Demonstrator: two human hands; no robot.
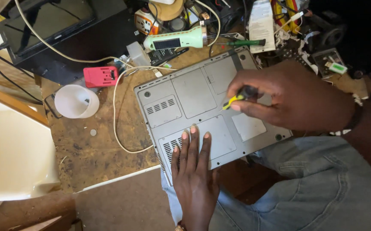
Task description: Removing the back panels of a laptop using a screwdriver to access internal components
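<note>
screwdriver (pixel 236 97): tip and most of the handle buried under the right hand (pixel 296 100), can't see what it's touching | laptop (pixel 194 98): near corner covered by the left hand (pixel 194 171), right edge behind the right hand | monitor (pixel 52 21): top cut off | clutter up top: too jumbled to sort out

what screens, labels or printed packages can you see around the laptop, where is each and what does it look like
Dark flat screen: top left, black frame, switched off, cream cable across it.
White printed paper: top centre-right, upright rectangle with small dark print.
Pale green torch: above the upturned grey laptop, dark rectangular panel on its side.
Red plastic block: left of the laptop, small white marking.
Small white and green tag: far right.
</note>
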